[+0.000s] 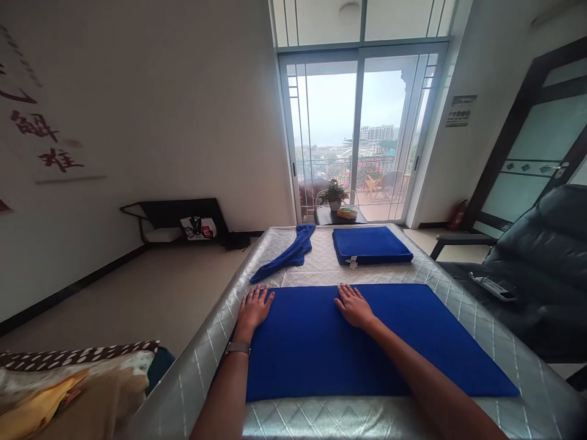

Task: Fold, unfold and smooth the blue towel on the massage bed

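Note:
A blue cloth [312, 354] lies spread flat across the near part of the table, which has a silvery quilted cover [316, 418]. My left hand [255, 307] rests on the cloth's far left corner, fingers stretched out. Near the middle of its far edge, my right hand [354, 304] lies flat with the fingers extended. Beyond my right hand sits a neat stack of folded blue cloths [371, 242] with a white tag at its front. A loose, crumpled blue cloth [288, 256] lies beyond my left hand.
Past the far table edge, a small dark stand holds a potted plant [335, 194] and a colourful packet [347, 213]. A black leather chair [541, 275] stands at the right with a power strip [493, 286] on it. Fabrics and a cushion [82, 391] sit at lower left.

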Motion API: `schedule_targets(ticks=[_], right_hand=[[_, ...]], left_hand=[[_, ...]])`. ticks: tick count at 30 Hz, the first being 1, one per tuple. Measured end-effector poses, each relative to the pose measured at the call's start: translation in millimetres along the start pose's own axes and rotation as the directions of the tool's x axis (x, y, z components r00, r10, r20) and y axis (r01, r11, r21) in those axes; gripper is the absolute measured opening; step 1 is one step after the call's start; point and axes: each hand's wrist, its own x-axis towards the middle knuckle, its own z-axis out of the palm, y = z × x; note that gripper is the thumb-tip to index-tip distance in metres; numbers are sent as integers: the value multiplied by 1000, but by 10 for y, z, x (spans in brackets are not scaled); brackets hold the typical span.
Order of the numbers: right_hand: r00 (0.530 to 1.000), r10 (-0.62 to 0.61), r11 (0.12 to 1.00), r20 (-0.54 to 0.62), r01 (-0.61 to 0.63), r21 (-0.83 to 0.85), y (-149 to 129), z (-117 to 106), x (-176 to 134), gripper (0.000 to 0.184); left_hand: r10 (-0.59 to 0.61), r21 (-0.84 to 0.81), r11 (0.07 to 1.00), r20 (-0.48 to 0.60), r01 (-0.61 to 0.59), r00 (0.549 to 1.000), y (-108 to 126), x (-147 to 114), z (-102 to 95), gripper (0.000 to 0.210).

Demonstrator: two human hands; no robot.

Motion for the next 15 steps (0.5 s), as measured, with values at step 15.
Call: schedule_targets(ticks=[15], right_hand=[[955,287,944,-71,-294,-151,1907,-188,-618,75]], left_hand=[[0,50,999,35,-2,999,-26,24,8,64]])
